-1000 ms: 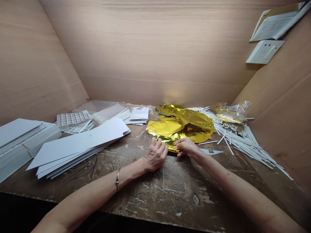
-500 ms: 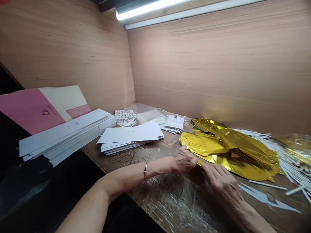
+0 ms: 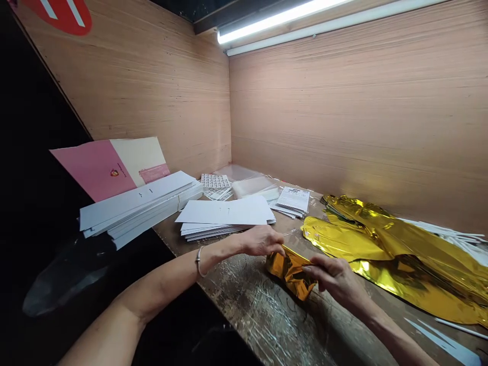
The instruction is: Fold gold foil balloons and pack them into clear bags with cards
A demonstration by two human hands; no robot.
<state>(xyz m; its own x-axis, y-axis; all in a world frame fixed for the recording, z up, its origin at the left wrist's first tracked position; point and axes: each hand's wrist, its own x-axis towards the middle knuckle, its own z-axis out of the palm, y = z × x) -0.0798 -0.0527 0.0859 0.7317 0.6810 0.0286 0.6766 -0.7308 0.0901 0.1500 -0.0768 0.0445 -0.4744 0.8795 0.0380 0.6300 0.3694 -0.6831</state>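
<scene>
Between my two hands hangs a crumpled gold foil sheet (image 3: 292, 272), its upper edge stretched taut just above the worktable (image 3: 247, 295). My left hand (image 3: 264, 240), below a silver bracelet on the wrist, is closed on the left end of that edge. My right hand (image 3: 331, 272) pinches the other end between thumb and fingers. To the right lies a heap of flat gold foil pieces (image 3: 366, 239), apart from the held one. A stack of white cards (image 3: 224, 211) lies just beyond my left forearm.
Farther left are a banded bundle of white cards (image 3: 141, 203) and a pink and cream folder (image 3: 110, 165). Behind lie printed label sheets (image 3: 215, 185), clear plastic bags (image 3: 253, 187) and small printed cards (image 3: 293, 201). White sticks (image 3: 446, 231) lie at right. Wooden panels (image 3: 343, 112) enclose the back.
Both hands have drawn left, away from the gold heap, bringing a gold foil sheet with them. It now hangs between them. The camera view has turned slightly left.
</scene>
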